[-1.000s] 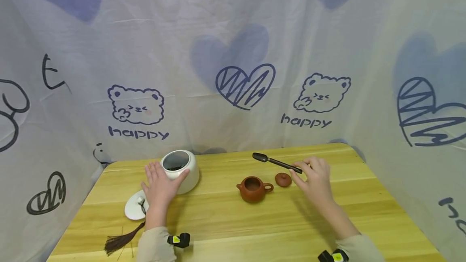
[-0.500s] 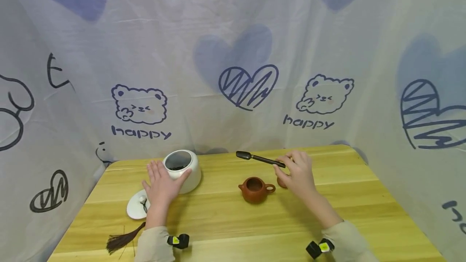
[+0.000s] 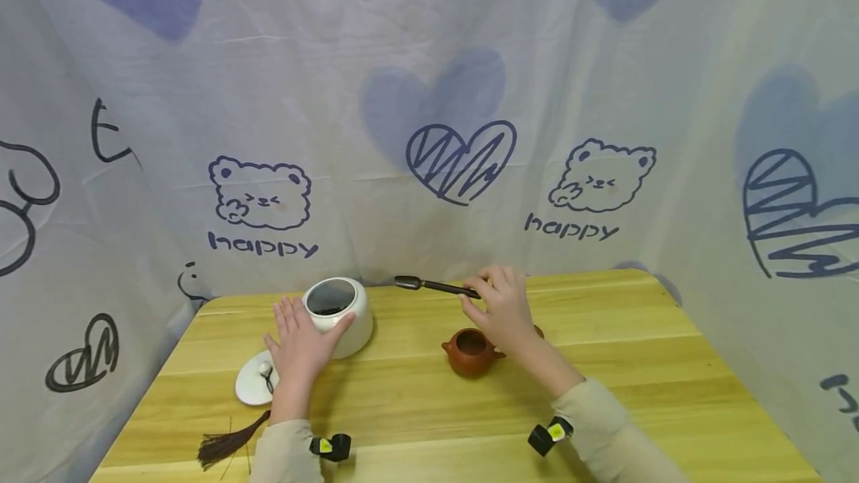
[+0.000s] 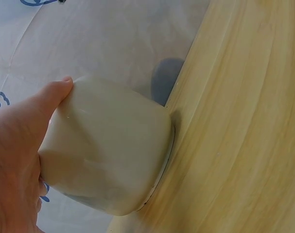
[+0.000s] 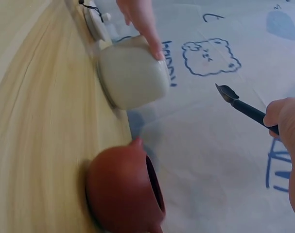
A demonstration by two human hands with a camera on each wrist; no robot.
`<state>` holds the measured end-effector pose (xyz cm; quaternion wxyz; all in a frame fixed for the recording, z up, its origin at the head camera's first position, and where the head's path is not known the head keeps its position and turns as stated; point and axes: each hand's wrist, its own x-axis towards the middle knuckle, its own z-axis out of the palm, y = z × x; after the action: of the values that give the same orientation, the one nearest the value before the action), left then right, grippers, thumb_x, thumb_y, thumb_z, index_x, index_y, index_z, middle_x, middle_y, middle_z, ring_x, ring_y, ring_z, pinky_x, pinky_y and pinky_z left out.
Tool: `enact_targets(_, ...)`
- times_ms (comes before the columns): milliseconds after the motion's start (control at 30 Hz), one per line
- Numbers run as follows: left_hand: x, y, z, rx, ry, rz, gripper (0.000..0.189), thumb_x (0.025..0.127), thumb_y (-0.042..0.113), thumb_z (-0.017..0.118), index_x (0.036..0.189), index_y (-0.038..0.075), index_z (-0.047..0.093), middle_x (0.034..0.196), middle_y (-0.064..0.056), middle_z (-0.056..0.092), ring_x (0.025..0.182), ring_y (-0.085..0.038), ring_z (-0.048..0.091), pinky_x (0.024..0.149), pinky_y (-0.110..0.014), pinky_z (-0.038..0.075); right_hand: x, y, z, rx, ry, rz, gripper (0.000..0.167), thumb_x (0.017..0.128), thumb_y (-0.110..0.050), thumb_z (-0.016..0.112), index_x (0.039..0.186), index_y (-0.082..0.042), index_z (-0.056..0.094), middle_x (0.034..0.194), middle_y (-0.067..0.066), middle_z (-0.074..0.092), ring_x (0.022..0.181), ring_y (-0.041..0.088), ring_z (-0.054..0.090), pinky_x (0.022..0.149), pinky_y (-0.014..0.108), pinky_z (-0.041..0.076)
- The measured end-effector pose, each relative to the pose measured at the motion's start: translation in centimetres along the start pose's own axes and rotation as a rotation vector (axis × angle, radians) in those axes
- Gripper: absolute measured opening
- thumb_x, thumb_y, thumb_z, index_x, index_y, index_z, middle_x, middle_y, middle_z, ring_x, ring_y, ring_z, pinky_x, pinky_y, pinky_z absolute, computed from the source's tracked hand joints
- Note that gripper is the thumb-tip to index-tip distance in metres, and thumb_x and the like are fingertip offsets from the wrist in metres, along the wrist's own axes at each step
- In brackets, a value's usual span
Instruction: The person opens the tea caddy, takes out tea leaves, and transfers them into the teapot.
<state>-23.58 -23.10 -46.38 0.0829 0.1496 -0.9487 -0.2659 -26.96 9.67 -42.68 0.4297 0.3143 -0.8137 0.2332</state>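
Note:
My left hand [image 3: 302, 345] holds the white jar [image 3: 357, 330] by its near left side, thumb and fingers spread around it at the rim. Dark, dry bits [image 3: 329, 311] resembling tea leaves lie inside. Between thumb and fingers, my right hand [image 3: 506, 311] pinches the dark handle of a small tea scoop [image 3: 409, 282]. The scoop's head points left toward the jar, in the air above the table. Below the right hand sits an uncovered reddish-brown teapot [image 3: 470, 356], its handle partly hidden by that hand. In the right wrist view, the scoop's bowl [image 5: 228, 92] appears empty.
A white jar lid [image 3: 253, 384] lies left of the left wrist, with a brown tassel [image 3: 231, 444] in front. Only an edge of the teapot lid [image 3: 539, 331] shows beside the right wrist. A printed cloth [image 3: 376, 244] hangs behind the wooden table [image 3: 429, 423].
My right hand has moved left with the scoop, from beside the teapot lid to above the teapot's handle side. The left hand stays on the jar.

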Motion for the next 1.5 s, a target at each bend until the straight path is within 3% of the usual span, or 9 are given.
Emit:
enact_targets(267,0.0,0.0,0.1,-0.004,0.000,0.006,0.125,0.078,0.085,0.043,0.155,-0.001,-0.001,0.161,-0.022,-0.015,0.150,-0.039,-0.016,0.113,-0.070,-0.011,1.0,-1.6,2.3,-0.018,-0.054,-0.047,0.014,0.080,-0.021,0.078,0.090,-0.012,0.073,0.089,0.003,0.055,0.083,0.022,0.045,0.071,0.036,0.036)
enact_targets(767,0.3,-0.3,0.2,-0.011,-0.006,0.003,0.127,0.076,0.087,0.043,0.155,0.000,-0.003,0.161,-0.021,-0.016,0.150,-0.038,-0.015,0.114,-0.070,-0.010,3.0,-3.9,6.4,-0.070,-0.039,-0.158,0.011,0.082,-0.023,0.076,0.087,-0.014,0.072,0.087,0.002,0.055,0.079,0.021,0.046,0.069,0.035,0.039)
enact_targets(1267,0.3,-0.6,-0.7,-0.011,-0.050,0.026,0.119,0.081,0.080,0.048,0.156,0.002,0.000,0.162,-0.022,-0.012,0.149,-0.041,-0.016,0.114,-0.071,-0.006,5.0,-5.2,9.4,-0.133,-0.148,-0.105,0.013,0.083,-0.028,0.075,0.087,-0.016,0.072,0.089,0.000,0.056,0.083,0.020,0.048,0.067,0.031,0.038)
enact_targets(1500,0.3,-0.6,-1.0,-0.012,-0.072,0.024,0.118,0.082,0.079,0.049,0.156,0.004,-0.004,0.161,-0.022,-0.014,0.149,-0.042,-0.017,0.114,-0.071,-0.007,5.6,-5.9,10.6,-0.186,-0.198,-0.130,0.015,0.079,-0.030,0.077,0.086,-0.018,0.072,0.089,-0.002,0.055,0.083,0.018,0.047,0.067,0.028,0.036)
